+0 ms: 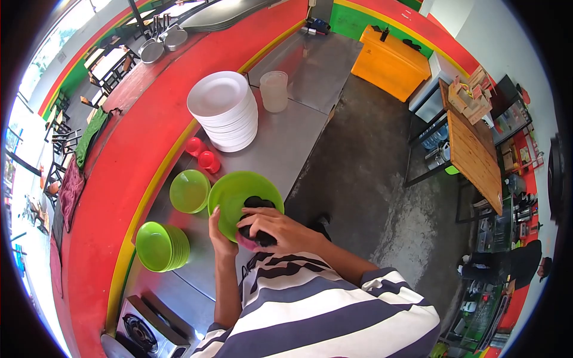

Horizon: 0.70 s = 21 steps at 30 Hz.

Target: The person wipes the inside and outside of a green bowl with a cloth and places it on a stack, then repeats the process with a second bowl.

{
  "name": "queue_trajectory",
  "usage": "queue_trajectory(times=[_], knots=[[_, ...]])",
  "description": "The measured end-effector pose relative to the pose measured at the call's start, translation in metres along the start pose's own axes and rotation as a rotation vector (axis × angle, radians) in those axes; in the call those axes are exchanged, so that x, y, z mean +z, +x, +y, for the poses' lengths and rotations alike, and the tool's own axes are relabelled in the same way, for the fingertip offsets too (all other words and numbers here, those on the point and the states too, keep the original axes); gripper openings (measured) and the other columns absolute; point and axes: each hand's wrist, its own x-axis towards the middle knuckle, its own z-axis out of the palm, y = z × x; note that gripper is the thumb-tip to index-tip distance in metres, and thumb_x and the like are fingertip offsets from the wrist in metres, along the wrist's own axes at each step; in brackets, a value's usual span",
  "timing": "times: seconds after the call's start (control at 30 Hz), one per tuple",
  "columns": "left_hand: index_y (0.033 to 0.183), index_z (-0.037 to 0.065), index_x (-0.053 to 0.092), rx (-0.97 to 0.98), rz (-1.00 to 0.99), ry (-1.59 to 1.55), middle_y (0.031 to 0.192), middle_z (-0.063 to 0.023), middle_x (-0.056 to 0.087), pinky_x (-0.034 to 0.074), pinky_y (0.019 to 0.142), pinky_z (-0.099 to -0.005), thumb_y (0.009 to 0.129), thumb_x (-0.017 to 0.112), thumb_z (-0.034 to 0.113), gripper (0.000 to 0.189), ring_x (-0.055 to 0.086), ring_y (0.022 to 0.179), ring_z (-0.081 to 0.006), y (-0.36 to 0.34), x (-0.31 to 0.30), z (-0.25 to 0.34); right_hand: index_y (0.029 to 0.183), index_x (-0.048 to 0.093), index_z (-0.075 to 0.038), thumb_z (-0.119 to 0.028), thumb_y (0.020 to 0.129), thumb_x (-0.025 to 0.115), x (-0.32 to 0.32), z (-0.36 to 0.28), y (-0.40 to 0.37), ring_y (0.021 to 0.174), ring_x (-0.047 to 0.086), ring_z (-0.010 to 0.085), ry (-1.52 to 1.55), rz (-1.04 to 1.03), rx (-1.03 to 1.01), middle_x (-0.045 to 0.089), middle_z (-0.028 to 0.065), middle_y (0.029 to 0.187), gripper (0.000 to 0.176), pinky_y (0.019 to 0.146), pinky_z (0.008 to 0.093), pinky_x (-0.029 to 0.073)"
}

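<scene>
My left hand [223, 234] grips the near-left rim of a green bowl [228, 194], which is tilted in front of my chest. Inside the bowl, my right hand [277, 230] presses a bunched black cloth [258, 203] with its fingers bent around it. A bit of pink shows below that cloth, partly hidden by the hand. Just left of the held bowl, another green bowl [190, 192] rests on the metal counter [298, 134]. A stack of green bowls [170, 247] stands nearer to me. Two red containers [208, 161] sit beyond the single bowl.
A tall stack of white plates [219, 98] and a translucent plastic container [274, 92] stand farther along the counter. A gas stove [142, 331] is at the near left. Across the floor are an orange chest [391, 62], a wooden table [471, 158] and another person [522, 262].
</scene>
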Motion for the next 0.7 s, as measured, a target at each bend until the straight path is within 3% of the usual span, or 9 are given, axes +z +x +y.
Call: queue_trajectory(times=[0.03, 0.13, 0.23, 0.4, 0.47, 0.57, 0.63, 0.7], knots=[[0.127, -0.004, 0.051, -0.025, 0.004, -0.042, 0.125, -0.017, 0.063, 0.048, 0.1, -0.0377, 0.096, 0.063, 0.011, 0.036, 0.062, 0.114, -0.0247, -0.002, 0.001, -0.001, 0.112, 0.056, -0.011, 0.0, 0.072, 0.084, 0.005, 0.005, -0.006, 0.145, 0.041, 0.0334, 0.068, 0.044, 0.034, 0.062, 0.0084, 0.136, 0.05, 0.116, 0.0482, 0.036], [0.127, -0.004, 0.051, -0.14, 0.018, -0.135, 0.125, -0.0166, 0.063, 0.048, 0.1, -0.037, 0.094, 0.068, 0.008, 0.039, 0.062, 0.114, -0.0239, -0.008, 0.002, -0.004, 0.116, 0.056, -0.012, -0.002, 0.071, 0.086, 0.006, 0.009, -0.022, 0.143, 0.044, 0.0337, 0.064, 0.056, 0.138, 0.061, 0.0072, 0.137, 0.055, 0.117, 0.0491, 0.035], [0.127, -0.003, 0.051, -0.338, 0.027, -0.358, 0.122, -0.0149, 0.064, 0.049, 0.098, -0.0365, 0.092, 0.069, 0.005, 0.04, 0.062, 0.112, -0.0225, -0.017, 0.013, 0.003, 0.122, 0.058, -0.013, -0.009, 0.072, 0.088, -0.001, -0.004, -0.04, 0.139, 0.047, 0.0334, -0.162, 0.031, 0.01, 0.059, 0.008, 0.138, 0.059, 0.116, 0.0491, 0.036], [0.127, -0.003, 0.052, 0.176, -0.055, 0.352, 0.118, -0.0143, 0.065, 0.05, 0.096, -0.0371, 0.091, 0.069, 0.002, 0.04, 0.062, 0.112, -0.0212, -0.05, 0.016, -0.024, 0.127, 0.062, -0.013, -0.022, 0.078, 0.086, -0.01, -0.029, -0.064, 0.136, 0.048, 0.0324, -0.038, -0.03, -0.076, 0.056, 0.0085, 0.14, 0.056, 0.114, 0.048, 0.038], [0.127, -0.002, 0.053, 0.185, -0.044, 0.328, 0.117, -0.0141, 0.066, 0.051, 0.096, -0.0368, 0.092, 0.068, 0.004, 0.039, 0.063, 0.111, -0.0209, -0.062, 0.016, -0.029, 0.13, 0.061, -0.013, -0.025, 0.08, 0.085, -0.008, -0.031, -0.075, 0.135, 0.049, 0.0317, -0.019, -0.048, -0.066, 0.056, 0.0089, 0.14, 0.057, 0.114, 0.0471, 0.039], [0.125, 0.0, 0.056, -0.103, 0.057, -0.053, 0.115, -0.0125, 0.067, 0.051, 0.093, -0.0353, 0.097, 0.059, 0.02, 0.034, 0.065, 0.107, -0.0212, -0.084, 0.029, -0.027, 0.136, 0.057, -0.013, -0.023, 0.08, 0.085, -0.002, -0.042, -0.093, 0.133, 0.051, 0.0306, -0.013, -0.078, 0.02, 0.056, 0.0098, 0.137, 0.063, 0.113, 0.0458, 0.04], [0.123, 0.003, 0.06, -0.194, 0.079, -0.011, 0.115, -0.0104, 0.067, 0.051, 0.091, -0.0342, 0.101, 0.045, 0.035, 0.041, 0.066, 0.103, -0.0221, -0.099, 0.034, -0.026, 0.139, 0.054, -0.014, -0.02, 0.078, 0.085, -0.003, -0.07, -0.102, 0.13, 0.053, 0.0302, -0.049, -0.113, 0.097, 0.057, 0.0104, 0.135, 0.069, 0.112, 0.0452, 0.042], [0.121, 0.004, 0.06, -0.249, 0.047, -0.043, 0.112, -0.0099, 0.068, 0.052, 0.089, -0.034, 0.1, 0.047, 0.036, 0.041, 0.066, 0.1, -0.0221, -0.121, 0.042, -0.022, 0.141, 0.053, -0.015, -0.017, 0.075, 0.086, 0.006, -0.082, -0.118, 0.128, 0.054, 0.0305, -0.116, -0.1, 0.118, 0.057, 0.01, 0.133, 0.074, 0.11, 0.0455, 0.044]])
